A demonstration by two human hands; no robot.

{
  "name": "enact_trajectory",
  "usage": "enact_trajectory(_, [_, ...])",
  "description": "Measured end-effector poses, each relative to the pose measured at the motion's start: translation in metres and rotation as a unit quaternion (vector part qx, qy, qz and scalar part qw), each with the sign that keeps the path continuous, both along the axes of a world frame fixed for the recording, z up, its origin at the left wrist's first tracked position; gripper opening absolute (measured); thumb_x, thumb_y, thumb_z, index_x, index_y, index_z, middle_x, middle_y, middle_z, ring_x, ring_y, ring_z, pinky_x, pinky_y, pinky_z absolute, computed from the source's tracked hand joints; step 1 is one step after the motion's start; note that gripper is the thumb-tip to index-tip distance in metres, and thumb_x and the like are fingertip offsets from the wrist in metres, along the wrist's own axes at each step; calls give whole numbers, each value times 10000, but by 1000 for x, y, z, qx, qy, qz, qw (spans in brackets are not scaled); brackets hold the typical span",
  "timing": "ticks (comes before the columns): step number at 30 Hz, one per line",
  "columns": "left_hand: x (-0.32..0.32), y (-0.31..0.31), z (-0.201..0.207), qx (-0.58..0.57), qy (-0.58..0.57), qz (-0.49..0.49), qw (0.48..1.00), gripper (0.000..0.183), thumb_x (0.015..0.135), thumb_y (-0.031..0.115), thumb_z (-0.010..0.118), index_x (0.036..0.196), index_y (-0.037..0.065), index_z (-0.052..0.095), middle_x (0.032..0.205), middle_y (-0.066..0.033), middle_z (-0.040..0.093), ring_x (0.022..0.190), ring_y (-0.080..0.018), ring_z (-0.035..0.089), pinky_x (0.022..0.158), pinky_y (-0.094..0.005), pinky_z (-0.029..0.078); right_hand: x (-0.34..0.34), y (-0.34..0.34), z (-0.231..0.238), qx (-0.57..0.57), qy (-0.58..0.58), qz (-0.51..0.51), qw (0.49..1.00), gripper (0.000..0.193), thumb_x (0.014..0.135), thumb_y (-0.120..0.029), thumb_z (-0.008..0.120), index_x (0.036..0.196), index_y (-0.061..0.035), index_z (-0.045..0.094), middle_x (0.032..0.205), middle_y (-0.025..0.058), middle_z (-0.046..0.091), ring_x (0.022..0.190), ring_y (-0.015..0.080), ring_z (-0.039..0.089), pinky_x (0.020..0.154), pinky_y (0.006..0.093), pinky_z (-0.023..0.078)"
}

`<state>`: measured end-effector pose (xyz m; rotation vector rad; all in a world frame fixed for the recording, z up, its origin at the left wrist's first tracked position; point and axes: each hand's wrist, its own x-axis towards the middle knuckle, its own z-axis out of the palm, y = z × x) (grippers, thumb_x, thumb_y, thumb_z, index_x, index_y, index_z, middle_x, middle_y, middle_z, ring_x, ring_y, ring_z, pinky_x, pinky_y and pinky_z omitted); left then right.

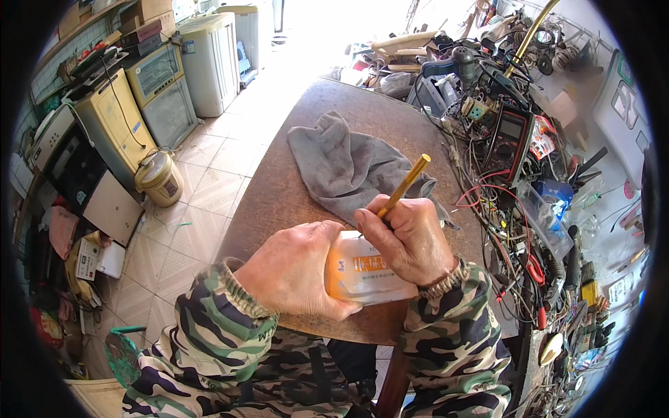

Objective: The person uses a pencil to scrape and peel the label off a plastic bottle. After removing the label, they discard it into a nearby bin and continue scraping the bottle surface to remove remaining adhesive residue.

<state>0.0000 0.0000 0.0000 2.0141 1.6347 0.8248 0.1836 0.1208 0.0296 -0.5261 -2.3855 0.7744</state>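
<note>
My left hand (296, 272) grips the left end of an orange and white printed box (355, 275), thumb below and fingers along its far side. In my right hand (411, 240) is a gold-coloured, pen-shaped tool (408, 184), tilted with its upper end pointing away to the right. The tool's lower end disappears behind my fingers, close to the box's far edge, so I cannot tell whether it touches. My right hand rests against the box's right part. Just beyond both hands, a crumpled grey cloth (348, 157) lies on the brown table (265, 223).
Along the table's right side are heaped cables, tools and a black multimeter (506, 143) with red leads. A clear plastic tray (545, 221) stands nearer. To the left, a lidded bucket (159, 180) sits on the tiled floor before several old appliances (209, 63).
</note>
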Motion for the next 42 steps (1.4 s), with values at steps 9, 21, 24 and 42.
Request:
enact_trajectory(9, [3, 0, 2, 0, -7, -10, 1000, 775, 694, 451, 908, 1187, -67, 610, 1095, -255, 700, 1053, -402, 722, 946, -453, 586, 3, -7, 2, -11, 19, -17, 1000, 261, 1020, -122, 674, 811, 34, 674, 687, 162, 629, 586, 339, 643, 563, 389, 489])
enact_trajectory(21, [2, -2, 9, -13, 6, -11, 1000, 788, 699, 428, 915, 1207, -82, 596, 1100, -264, 704, 1058, -395, 725, 956, -451, 586, 7, -3, 1, -51, 20, -6, 999, 250, 1032, -106, 665, 834, 46, 684, 695, 143, 628, 574, 274, 617, 571, 364, 475])
enact_trajectory(24, [1, -2, 7, -14, 10, -8, 1000, 789, 693, 426, 919, 1206, -81, 597, 1098, -266, 706, 1059, -397, 726, 955, -449, 587, 6, -3, 0, -55, 20, -10, 998, 249, 1033, -107, 662, 839, 47, 687, 693, 140, 628, 575, 273, 617, 575, 366, 479])
enact_trajectory(42, [2, -2, 7, -4, -14, -1, 1000, 744, 671, 404, 913, 1173, -61, 620, 1084, -249, 705, 1040, -397, 723, 939, -441, 582, 11, 0, -4, -44, 27, -19, 999, 240, 1014, -92, 670, 819, 47, 670, 671, 160, 606, 569, 311, 606, 564, 385, 465])
